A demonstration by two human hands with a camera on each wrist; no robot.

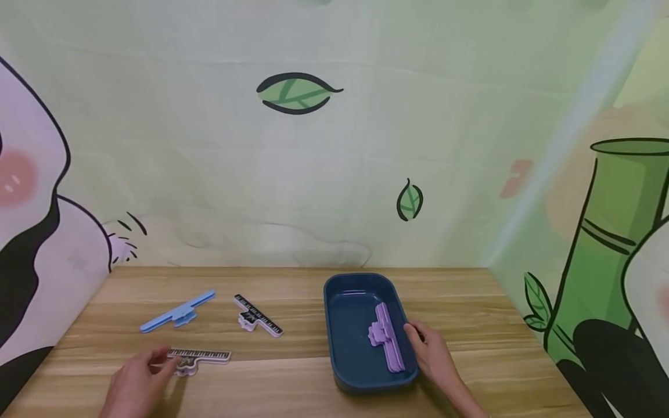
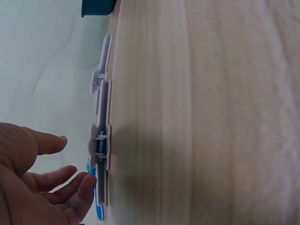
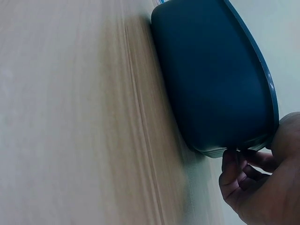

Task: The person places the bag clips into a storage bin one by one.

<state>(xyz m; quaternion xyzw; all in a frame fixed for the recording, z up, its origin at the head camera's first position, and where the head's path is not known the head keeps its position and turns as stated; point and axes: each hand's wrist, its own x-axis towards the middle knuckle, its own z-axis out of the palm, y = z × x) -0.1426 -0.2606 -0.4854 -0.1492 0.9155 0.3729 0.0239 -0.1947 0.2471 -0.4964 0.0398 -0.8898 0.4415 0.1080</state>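
My left hand (image 1: pixel 137 380) hovers at the left end of a white clip with a piano-key pattern (image 1: pixel 206 355). In the left wrist view, thumb and fingers are apart, with the fingertips close beside that clip (image 2: pixel 100 145); whether they touch it I cannot tell. My right hand (image 1: pixel 435 355) grips the right side of a dark blue plastic tub (image 1: pixel 373 385), thumb at the rim. The right wrist view has its fingers curled under the rim of the tub (image 3: pixel 220 79). A purple clip (image 1: pixel 388 342) lies inside the tub, towards its right wall.
A blue clip (image 1: pixel 177 312) lies at the back left of the wooden table (image 1: pixel 282 383). A second piano-key clip (image 1: pixel 259 316) lies between it and the tub. Behind the table stands a pale green backdrop (image 1: pixel 209 145) with printed leaves.
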